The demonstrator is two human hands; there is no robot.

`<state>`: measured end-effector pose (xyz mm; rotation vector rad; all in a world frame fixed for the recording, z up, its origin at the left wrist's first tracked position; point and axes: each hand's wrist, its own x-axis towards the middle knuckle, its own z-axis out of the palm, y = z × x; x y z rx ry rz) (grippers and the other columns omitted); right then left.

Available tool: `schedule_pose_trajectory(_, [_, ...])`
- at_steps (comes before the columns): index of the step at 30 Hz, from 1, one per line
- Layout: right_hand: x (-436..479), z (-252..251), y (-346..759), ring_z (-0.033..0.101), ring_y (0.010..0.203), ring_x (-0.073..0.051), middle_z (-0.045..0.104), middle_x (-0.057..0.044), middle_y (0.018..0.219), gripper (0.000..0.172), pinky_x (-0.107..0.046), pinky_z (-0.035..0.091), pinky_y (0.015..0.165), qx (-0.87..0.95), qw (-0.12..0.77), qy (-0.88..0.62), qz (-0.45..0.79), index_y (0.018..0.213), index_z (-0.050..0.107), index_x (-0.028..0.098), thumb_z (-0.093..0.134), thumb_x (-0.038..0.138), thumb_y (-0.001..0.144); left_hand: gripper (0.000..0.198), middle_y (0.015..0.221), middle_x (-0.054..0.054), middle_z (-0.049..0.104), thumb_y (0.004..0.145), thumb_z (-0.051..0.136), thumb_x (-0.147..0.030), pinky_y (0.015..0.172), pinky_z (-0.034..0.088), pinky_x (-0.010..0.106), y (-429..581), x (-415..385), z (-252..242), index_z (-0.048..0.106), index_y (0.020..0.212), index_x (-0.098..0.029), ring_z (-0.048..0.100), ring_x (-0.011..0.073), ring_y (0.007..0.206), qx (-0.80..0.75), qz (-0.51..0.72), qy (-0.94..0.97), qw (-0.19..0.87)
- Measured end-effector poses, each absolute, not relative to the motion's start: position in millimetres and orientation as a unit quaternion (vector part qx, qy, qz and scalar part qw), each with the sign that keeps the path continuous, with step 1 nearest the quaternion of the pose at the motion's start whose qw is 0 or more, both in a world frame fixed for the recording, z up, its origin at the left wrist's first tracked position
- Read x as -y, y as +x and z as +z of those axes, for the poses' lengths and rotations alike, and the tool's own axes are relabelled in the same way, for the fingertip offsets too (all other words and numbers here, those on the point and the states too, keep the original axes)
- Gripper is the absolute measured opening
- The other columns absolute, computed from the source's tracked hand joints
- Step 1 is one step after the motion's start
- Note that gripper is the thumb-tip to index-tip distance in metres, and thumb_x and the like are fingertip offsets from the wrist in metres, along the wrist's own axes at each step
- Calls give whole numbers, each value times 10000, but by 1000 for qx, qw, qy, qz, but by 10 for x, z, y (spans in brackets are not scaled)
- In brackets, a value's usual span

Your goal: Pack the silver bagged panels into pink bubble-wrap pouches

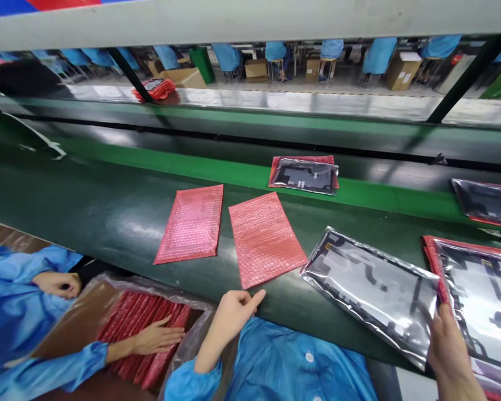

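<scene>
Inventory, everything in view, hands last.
Bench: one, green, centre
Loose pouches: two, red, on bench
Held bagged panel: one, grey, bench right
Other panels: at least three, grey, centre back and right
Carton: one, brown, lower left
Packs: several, red, in carton
Neighbour's hands: two, bare, lower left
Pile: one, red, rear
Boxes: several, brown, background
People: several, blue, background
Beam: one, pale, top
Left hand: one, bare, beside pouch
Right hand: one, bare, on held panel
</scene>
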<state>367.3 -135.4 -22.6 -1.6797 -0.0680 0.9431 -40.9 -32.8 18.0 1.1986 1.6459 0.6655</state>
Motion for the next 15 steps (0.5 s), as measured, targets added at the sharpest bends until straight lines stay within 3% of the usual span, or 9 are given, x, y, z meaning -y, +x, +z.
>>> schedule_pose_trajectory(4, [1243,-271,3677,748,922,-327,779,-96,886,545,-426,630,782,56,516,-703,486,1054,695,204,731,636,723,550,458,-25,429,755,732,-567,527,335,270,-301,469,378,462,435,-211,413,121,489,-635,288,602,389])
schedule_pose_trajectory(8, [1092,-129,3585,754,857,-327,776,-80,823,481,-396,642,723,72,500,-704,499,942,697,205,850,506,600,219,773,43,652,857,666,-450,776,502,337,-49,217,376,679,760,-254,615,222,788,-541,333,717,287])
schedule_pose_trajectory(11, [1066,66,3527,750,887,-341,777,-106,851,546,-401,642,737,80,506,-710,483,955,698,200,838,556,566,197,1059,86,669,873,661,-368,931,501,401,99,-73,184,688,1023,-243,617,266,1024,-499,279,790,223])
schedule_pose_trajectory(15, [1255,220,3595,736,958,-338,779,-90,931,608,-402,633,802,79,549,-747,367,988,697,219,821,613,542,157,1080,96,639,914,613,-320,886,504,383,160,-346,-35,679,1005,-210,609,254,1001,-476,214,829,199])
